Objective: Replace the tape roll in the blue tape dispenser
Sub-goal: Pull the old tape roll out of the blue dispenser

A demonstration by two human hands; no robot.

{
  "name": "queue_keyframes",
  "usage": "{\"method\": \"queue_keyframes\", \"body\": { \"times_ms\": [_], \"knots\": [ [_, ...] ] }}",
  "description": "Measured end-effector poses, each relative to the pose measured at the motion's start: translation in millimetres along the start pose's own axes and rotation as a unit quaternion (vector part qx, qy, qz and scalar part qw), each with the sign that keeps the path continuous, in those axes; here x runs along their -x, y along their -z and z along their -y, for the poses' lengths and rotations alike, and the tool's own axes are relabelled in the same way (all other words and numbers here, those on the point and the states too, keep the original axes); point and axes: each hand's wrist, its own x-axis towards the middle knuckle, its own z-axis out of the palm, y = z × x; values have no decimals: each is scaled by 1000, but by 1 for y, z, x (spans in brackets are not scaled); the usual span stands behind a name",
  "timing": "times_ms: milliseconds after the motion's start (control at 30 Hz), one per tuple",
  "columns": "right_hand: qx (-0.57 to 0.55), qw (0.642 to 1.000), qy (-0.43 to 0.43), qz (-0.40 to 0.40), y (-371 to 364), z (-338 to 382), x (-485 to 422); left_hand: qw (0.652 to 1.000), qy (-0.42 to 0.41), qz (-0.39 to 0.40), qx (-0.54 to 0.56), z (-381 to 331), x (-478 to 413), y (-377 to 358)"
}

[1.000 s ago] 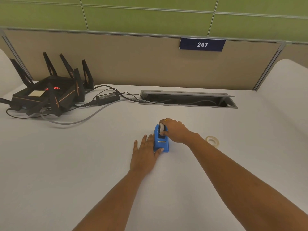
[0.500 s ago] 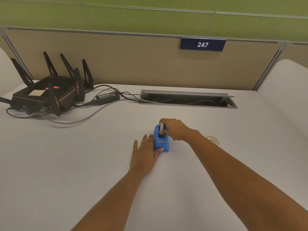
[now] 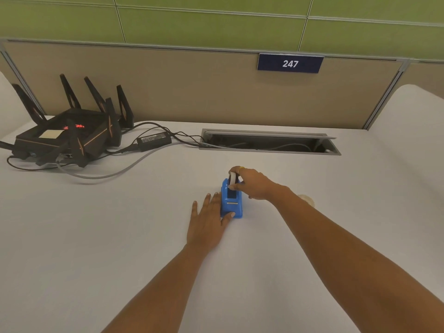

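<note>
1. Your blue tape dispenser (image 3: 231,200) stands upright on the white desk (image 3: 120,236), its long axis running away from you, with the low slotted end toward you and the taller roll end toward the partition.
2. Your left hand (image 3: 208,223) lies flat on the desk against the dispenser's left side. Its fingers are spread and straight, and they grip nothing; the thumb tip (image 3: 230,215) presses the near left corner of the base.
3. Your right hand (image 3: 252,186) comes in from the right and sits over the taller end. Thumb and forefinger are pinched on the white tape roll (image 3: 232,179), which stands on edge at the top of the dispenser, its rim showing just left of your fingertips.
4. You cannot tell whether the roll is fully seated in the cradle; your fingers cover its right half.
5. A second tape roll (image 3: 306,199) lies flat on the desk behind your right wrist, mostly hidden by the forearm.
</note>
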Motion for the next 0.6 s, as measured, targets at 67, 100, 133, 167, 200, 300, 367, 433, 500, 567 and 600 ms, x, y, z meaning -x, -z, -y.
{"method": "queue_keyframes", "body": {
  "times_ms": [67, 100, 133, 167, 200, 300, 367, 433, 500, 567, 600],
  "knots": [
    [4, 999, 8, -35, -6, -3, 4, 1000, 2, -1, -1, -1, 1, 1],
    [1, 999, 9, -52, -8, -4, 6, 1000, 3, -3, -1, -1, 2, 1],
    [-7, 997, 9, -70, -10, -4, 8, 1000, 4, -5, 0, -2, 2, 1],
    [-19, 996, 11, -90, -12, -4, 11, 1000, 4, -8, 2, -2, 2, 1],
    [-38, 993, 12, -109, -14, -4, 14, 1000, 6, -9, 6, -2, 3, 1],
    [-126, 978, 23, -165, -17, -1, 28, 1000, 16, -11, 17, -2, 7, 1],
    [-190, 964, 34, -185, -21, 1, 42, 998, 18, -19, 50, -2, 12, 2],
    [-245, 949, 41, -195, -27, 4, 56, 987, 20, -43, 153, -5, 19, 7],
    [-282, 936, 47, -207, -35, 8, 69, 962, 5, -83, 259, -8, 31, 13],
    [-314, 923, 52, -215, -43, 12, 80, 943, -16, -127, 306, -10, 46, 18],
    [-327, 918, 54, -218, -47, 14, 86, 934, -23, -144, 325, -11, 54, 20]
  ]
}}
